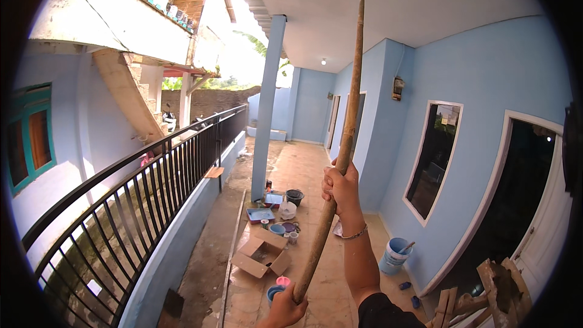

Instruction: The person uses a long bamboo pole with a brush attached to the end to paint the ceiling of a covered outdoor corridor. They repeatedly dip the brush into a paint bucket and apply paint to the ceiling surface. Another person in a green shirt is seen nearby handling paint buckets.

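A long brown bamboo pole [351, 106] rises in front of me, leaning slightly to the right, its thin orange tip up against or just below the white ceiling in the picture. My right hand [341, 187] is wrapped around its middle, with a bracelet at the wrist and a dark sleeve on the arm. Low down, my left hand [286, 308] is closed around the pole's thick bottom end; part of that hand is cut off by the lower edge. Whether the tip touches the ceiling I cannot tell.
On the tiled floor stand an open cardboard box [262, 254], a blue paint tray [260, 214], a black bucket [294, 197] and several small tubs. A black railing [164, 170] runs along the left. Right are a light-blue bucket [396, 255], sandals and stacked wood [495, 294]. A blue pillar [267, 109] stands ahead.
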A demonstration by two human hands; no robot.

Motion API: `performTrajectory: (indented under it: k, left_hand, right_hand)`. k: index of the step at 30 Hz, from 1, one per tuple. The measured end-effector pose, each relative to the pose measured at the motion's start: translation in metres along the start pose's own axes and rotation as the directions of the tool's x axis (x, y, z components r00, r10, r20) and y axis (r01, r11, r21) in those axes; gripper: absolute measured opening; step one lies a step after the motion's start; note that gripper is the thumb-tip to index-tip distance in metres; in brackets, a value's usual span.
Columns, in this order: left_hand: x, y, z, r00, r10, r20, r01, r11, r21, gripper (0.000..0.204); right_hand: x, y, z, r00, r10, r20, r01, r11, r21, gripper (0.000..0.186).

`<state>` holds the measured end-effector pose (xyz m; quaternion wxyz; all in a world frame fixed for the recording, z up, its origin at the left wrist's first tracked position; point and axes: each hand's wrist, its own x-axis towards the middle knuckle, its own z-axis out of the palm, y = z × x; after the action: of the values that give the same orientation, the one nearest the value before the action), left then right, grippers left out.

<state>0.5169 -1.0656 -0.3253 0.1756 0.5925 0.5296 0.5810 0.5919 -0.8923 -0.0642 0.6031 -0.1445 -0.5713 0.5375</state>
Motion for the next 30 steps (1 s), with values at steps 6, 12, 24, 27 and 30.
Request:
performTrajectory:
  k: [6, 12, 24, 27, 30]
  left_hand:
    - [0.101, 0.006, 0.026, 0.999, -0.009, 0.032, 0.006, 0.996, 0.084, 0.031]
    - [0.236, -0.027, 0.089, 0.999, 0.002, 0.052, -0.001, 1.000, -0.017, 0.032]
    - [0.561, -0.085, 0.224, 0.999, 0.023, -0.027, -0.022, 0.999, 0.027, 0.026]
    - [0.623, -0.095, 0.244, 1.000, 0.018, -0.022, -0.018, 1.000, 0.011, 0.026]
    - [0.678, -0.101, 0.255, 0.999, 0.038, 0.004, -0.039, 0.998, 0.042, 0.034]
  right_hand:
    - [0.108, 0.007, -0.037, 0.997, -0.038, 0.061, 0.039, 0.999, -0.009, 0.019]
    - [0.249, 0.048, -0.108, 0.994, -0.044, 0.103, 0.043, 0.999, 0.018, 0.019]
    - [0.579, 0.142, -0.254, 0.991, -0.038, 0.129, 0.036, 0.999, 0.020, 0.016]
    - [0.648, 0.154, -0.278, 0.989, -0.029, 0.143, 0.026, 0.999, 0.021, 0.014]
    - [0.708, 0.161, -0.292, 0.987, -0.022, 0.160, 0.018, 0.999, 0.031, 0.014]
